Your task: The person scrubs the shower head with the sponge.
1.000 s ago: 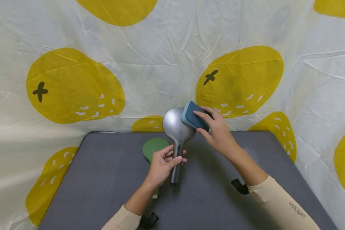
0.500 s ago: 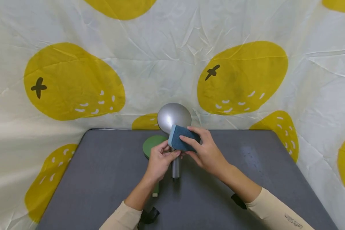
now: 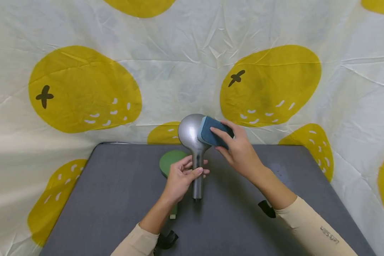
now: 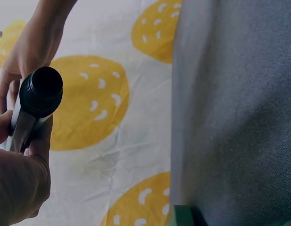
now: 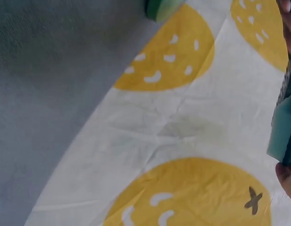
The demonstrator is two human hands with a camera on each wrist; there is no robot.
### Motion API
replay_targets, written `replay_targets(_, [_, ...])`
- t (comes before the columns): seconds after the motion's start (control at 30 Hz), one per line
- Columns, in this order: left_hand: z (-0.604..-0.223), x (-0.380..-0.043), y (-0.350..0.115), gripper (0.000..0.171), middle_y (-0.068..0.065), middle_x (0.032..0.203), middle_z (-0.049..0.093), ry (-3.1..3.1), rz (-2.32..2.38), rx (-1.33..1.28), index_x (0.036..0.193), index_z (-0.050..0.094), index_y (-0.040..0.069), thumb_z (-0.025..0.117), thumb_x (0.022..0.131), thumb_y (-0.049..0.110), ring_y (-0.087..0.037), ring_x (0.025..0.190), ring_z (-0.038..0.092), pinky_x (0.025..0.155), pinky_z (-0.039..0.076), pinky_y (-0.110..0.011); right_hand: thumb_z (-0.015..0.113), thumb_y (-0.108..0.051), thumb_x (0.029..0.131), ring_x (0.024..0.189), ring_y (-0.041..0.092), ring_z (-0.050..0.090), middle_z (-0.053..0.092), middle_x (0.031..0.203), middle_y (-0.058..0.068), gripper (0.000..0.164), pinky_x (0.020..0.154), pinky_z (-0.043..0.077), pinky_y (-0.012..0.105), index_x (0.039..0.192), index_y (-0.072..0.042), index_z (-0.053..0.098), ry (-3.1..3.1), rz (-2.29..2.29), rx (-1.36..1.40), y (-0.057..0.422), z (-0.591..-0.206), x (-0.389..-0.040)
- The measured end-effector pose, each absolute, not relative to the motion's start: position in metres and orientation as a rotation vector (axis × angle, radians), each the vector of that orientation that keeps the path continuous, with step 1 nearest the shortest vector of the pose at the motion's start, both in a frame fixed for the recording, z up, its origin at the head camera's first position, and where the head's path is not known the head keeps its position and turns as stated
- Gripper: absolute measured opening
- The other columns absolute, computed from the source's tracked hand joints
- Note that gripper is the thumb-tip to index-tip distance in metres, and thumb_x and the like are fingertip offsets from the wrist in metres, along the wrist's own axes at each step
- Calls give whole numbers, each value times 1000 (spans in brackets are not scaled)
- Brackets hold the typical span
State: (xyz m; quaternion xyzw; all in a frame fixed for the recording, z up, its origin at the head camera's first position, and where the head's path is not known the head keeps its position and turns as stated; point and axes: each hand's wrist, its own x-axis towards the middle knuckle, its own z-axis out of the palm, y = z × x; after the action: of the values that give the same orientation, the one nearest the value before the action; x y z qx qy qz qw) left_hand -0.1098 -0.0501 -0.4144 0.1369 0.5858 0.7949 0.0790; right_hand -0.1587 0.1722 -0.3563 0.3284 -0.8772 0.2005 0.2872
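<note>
My left hand grips the handle of a silver handheld shower head, its round head up and its back facing me. The black threaded end of the handle faces the camera in the left wrist view. With fingers and thumb, my right hand holds a blue two-tone sponge against the right side of the round head. The sponge's pale layer shows at the right edge of the right wrist view. The shower head's spray face is hidden.
Behind my left hand, a green round-headed object with a handle lies on the dark grey table. A white cloth with yellow lemon-like prints hangs behind and around the table.
The sponge went from the round head down to the handle near my left hand, then back up to the head's right side. My left hand keeps its grip.
</note>
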Motion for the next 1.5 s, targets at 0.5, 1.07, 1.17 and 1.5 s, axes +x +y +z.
replay_targets(0.5, [-419,-109,-53,42,-37,131,62,1767,2358,446,140,55,-7,65,99,0,-13,92,78,88,63,-36,84,-18,88,132,41,53,51,147,24,65,105,50,59,147,-12,57,-2456,642,872,179,-343,-173])
replay_targets(1.07, [-422,-113,-56,48,-39,127,60,1727,2356,451,148,44,-8,58,102,-4,-15,90,76,88,63,-38,88,-9,81,132,44,50,48,150,25,69,103,51,60,143,-14,60,-2230,540,1028,151,-388,-131])
replay_targets(1.17, [-422,-113,-55,42,-42,127,56,1684,2346,490,144,41,-11,54,105,-3,-14,92,76,92,62,-39,87,-6,82,139,43,47,46,153,25,68,108,48,60,144,-13,59,-2241,588,993,156,-384,-136])
replay_targets(1.5, [-423,-112,-59,32,-11,110,65,1526,2329,438,138,39,-9,46,108,0,-13,91,71,91,61,-32,81,-4,88,132,35,56,43,158,19,68,86,58,43,150,-11,52,-2325,882,874,174,-362,-163])
